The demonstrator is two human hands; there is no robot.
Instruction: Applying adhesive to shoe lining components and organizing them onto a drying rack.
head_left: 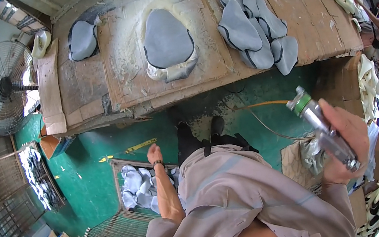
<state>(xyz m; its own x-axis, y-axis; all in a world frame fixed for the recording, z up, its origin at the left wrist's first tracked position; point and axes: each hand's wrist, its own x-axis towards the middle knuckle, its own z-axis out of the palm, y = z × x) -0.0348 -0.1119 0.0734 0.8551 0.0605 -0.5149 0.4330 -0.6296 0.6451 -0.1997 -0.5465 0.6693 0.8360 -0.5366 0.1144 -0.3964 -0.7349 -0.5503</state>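
Gripping a silver metal spray gun with a green collar point(318, 120) in the close-fingered right hand point(348, 135), slanted collar-end forward-left. Hanging the left hand point(155, 154) lower, too small to tell how open or whether holding anything. Facing a grey pear-shaped pad point(167, 37), laid lengthwise fore-and-aft on brown cardboard point(212, 55), well forward-left of the right fingers, nearer the left.

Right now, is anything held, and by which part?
Right hand: metal spray gun, by its grey part, clear of the green ring. Left hand: nothing visible.

I count: spray gun point(315, 116), one; fan point(5, 87), one; bare hands point(351, 135), two; grey covers point(167, 37) on the table point(320, 23), at least seven.
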